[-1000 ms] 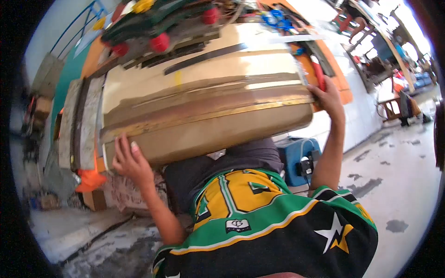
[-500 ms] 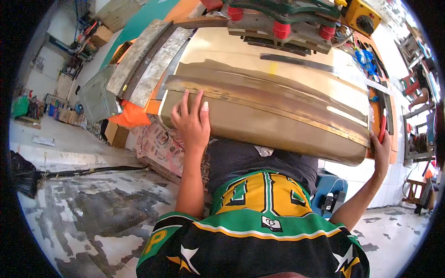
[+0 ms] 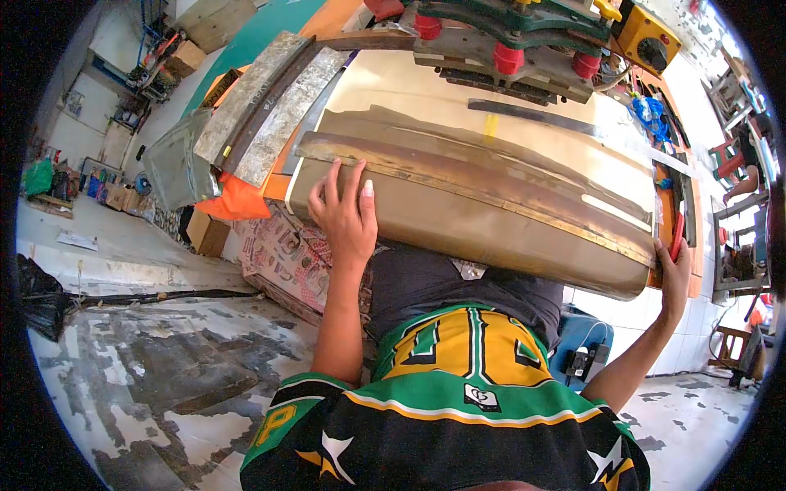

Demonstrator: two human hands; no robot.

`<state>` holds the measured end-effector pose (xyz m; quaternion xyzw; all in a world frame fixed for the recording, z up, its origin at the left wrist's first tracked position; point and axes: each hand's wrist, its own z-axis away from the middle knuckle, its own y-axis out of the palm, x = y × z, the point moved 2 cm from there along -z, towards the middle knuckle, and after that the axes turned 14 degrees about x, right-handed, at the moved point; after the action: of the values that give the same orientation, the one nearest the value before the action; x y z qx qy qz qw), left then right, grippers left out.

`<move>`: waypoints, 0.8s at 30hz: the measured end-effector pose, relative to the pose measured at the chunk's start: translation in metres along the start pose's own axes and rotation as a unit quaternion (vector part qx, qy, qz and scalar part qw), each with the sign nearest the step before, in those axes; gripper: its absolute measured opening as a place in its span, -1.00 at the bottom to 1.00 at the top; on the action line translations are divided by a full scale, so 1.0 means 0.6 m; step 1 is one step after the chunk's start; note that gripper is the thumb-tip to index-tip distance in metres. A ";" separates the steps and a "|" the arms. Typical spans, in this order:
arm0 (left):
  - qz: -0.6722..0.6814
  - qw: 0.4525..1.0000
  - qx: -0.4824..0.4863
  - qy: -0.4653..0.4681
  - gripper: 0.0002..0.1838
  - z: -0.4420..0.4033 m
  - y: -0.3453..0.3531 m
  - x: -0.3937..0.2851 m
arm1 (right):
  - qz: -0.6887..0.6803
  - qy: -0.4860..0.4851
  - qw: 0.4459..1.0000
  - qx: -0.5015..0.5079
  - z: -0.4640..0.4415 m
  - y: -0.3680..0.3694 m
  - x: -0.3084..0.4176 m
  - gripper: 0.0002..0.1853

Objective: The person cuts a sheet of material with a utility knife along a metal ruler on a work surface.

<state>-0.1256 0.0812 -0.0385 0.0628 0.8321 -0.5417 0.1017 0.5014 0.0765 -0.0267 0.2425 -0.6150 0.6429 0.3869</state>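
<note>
A brown glossy sheet [image 3: 458,225] droops over the front edge of the work surface towards my lap. Across it lies a long, worn metal strip [image 3: 491,195]. My left hand [image 3: 344,214] rests on the sheet's left part, fingers spread, fingertips on the strip. At the strip's right end, my right hand [image 3: 675,274] is closed around a slim red tool [image 3: 678,233] held upright; its kind I cannot make out. The thumb and fingers of that hand are close to the sheet's right edge.
Behind the sheet stands a green machine press [image 3: 548,29] with red cylinders, beside a yellow control box [image 3: 647,38]. Grey metal bars [image 3: 282,114] lie at the left. A thin dark strip [image 3: 532,114] lies on the pale sheet. A blue case [image 3: 577,348] stands below right.
The whole view has shifted slightly, so everything sits a little further right. Both hands keep their places on the strip and the red tool.
</note>
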 end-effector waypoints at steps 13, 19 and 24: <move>0.020 1.000 0.021 0.006 -0.59 -0.010 -0.003 0.003 | 0.044 -0.015 0.999 -0.013 0.000 0.000 0.006 -0.67; 0.013 1.000 0.011 0.026 -0.59 -0.009 0.004 0.013 | 0.021 -0.055 0.998 -0.027 0.000 0.007 0.002 -0.52; -0.014 0.998 -0.007 0.062 -0.58 -0.011 0.012 0.020 | 0.026 -0.010 0.998 -0.053 0.032 0.021 0.078 -0.53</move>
<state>-0.1365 0.0902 -0.0449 0.0841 0.8411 -0.5327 0.0425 0.4608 0.0680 0.0050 0.2119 -0.6580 0.6166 0.3767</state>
